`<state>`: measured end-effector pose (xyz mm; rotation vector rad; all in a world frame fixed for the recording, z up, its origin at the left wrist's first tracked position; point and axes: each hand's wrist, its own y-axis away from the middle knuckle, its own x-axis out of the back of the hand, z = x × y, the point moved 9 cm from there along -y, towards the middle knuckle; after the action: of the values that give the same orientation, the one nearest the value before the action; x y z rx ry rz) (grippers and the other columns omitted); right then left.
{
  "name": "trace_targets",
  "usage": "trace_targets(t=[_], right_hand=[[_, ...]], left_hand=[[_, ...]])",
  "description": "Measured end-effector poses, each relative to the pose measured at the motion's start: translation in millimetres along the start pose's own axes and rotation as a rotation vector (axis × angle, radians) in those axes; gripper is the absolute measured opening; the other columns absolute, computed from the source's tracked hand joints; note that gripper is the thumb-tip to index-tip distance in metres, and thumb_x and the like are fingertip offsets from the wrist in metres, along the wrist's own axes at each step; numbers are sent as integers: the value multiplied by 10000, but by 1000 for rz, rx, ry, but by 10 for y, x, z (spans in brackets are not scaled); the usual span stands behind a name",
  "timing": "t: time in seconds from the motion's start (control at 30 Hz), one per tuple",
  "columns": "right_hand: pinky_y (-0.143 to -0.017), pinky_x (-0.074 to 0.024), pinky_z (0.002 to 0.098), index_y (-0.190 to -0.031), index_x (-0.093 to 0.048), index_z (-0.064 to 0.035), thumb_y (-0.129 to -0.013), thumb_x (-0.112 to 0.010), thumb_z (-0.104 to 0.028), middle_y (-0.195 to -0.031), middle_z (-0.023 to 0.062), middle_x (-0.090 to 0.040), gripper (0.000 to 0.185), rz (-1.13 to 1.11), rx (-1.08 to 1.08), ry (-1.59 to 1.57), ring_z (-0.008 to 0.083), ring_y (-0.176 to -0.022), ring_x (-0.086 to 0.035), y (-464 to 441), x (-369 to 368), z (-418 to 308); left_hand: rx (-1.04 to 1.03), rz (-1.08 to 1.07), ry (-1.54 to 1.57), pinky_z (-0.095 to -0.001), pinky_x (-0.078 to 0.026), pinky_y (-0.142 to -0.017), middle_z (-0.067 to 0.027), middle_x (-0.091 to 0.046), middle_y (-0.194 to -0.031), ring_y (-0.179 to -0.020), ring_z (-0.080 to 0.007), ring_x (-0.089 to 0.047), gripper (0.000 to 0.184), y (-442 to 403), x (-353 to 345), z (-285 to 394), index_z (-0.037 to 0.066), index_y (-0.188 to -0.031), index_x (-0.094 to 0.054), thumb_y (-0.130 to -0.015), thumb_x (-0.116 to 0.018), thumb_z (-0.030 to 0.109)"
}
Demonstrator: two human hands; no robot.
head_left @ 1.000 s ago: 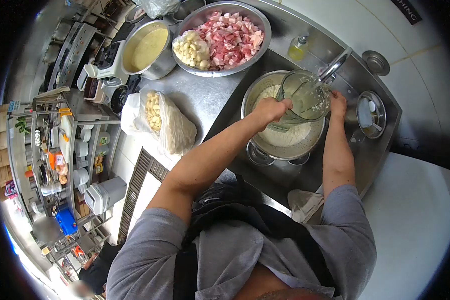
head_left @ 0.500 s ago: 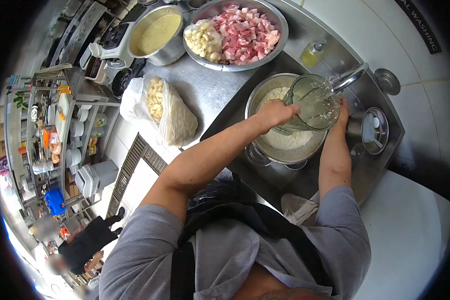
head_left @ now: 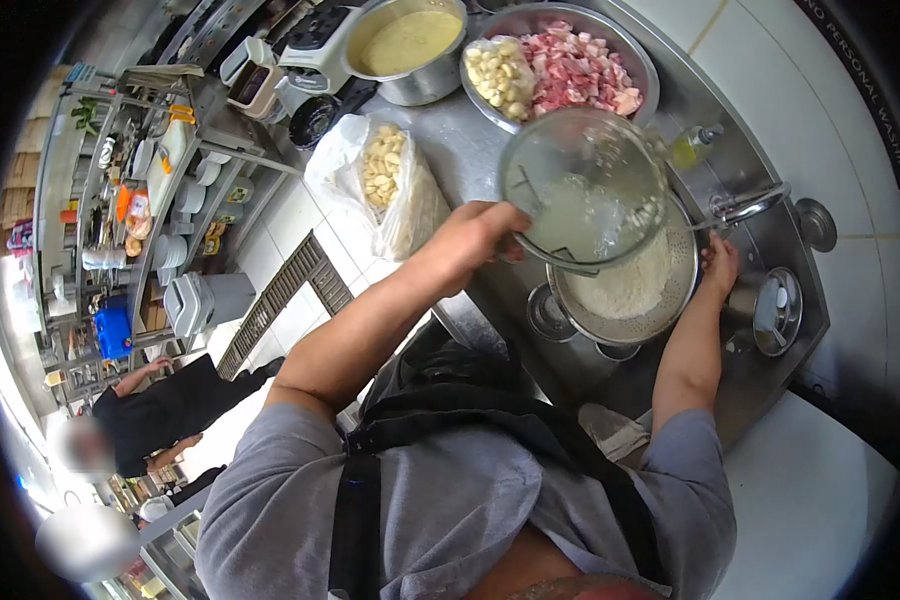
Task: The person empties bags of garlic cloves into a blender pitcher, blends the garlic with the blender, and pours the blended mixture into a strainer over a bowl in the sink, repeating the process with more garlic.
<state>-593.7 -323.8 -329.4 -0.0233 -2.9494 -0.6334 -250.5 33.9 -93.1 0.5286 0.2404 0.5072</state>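
Note:
My left hand [head_left: 480, 235] is closed round the handle of a clear blender jar [head_left: 595, 190]. The jar is tilted, its wide mouth facing me, with cloudy liquid and pale bits inside. It hangs over a metal colander [head_left: 682, 290] holding white, grated-looking food [head_left: 625, 285] in the sink [head_left: 515, 305]. Beside the colander's right rim is my right hand [head_left: 720, 262], below the curved faucet [head_left: 755, 205]. Its fingers are loosely bent and apart, with nothing visible in them; whether they touch the rim I cannot tell.
On the counter stand a bowl [head_left: 650, 85] with cut raw meat and bagged garlic cloves, a pot [head_left: 420, 90] of yellowish liquid, and a plastic bag [head_left: 420, 205] of peeled cloves. A soap bottle [head_left: 692, 148] is behind the faucet. A person in black [head_left: 175, 415] stands far left.
My left hand has lifted the blender jar up from the colander and towards the camera. My right hand has come away from the jar. The view has shifted, and a distant person has moved.

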Motion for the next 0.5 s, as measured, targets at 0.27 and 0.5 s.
trace_targets(t=[0.27,0.5], right_hand=[[-392,-351,213,-1114,-569,-24,-832,-606,-92,-796,54,-597,292,-37,235,98,100,-516,-531,1442,-102,-36],[-440,-366,188,-1059,-623,-38,-857,-632,-89,-784,14,-606,208,-426,264,72,59,-550,-535,2926,-1547,-323]], left_hand=[[-3,212,1,-311,-413,-654,-117,-615,-823,-738,-194,-561,399,160,924,-142,-19,-1007,-614,-833,-503,323],[50,227,4,-376,-440,-760,-152,-627,-926,-868,-237,-609,472,-143,1374,-366,-17,-1095,-571,-858,-497,384]])
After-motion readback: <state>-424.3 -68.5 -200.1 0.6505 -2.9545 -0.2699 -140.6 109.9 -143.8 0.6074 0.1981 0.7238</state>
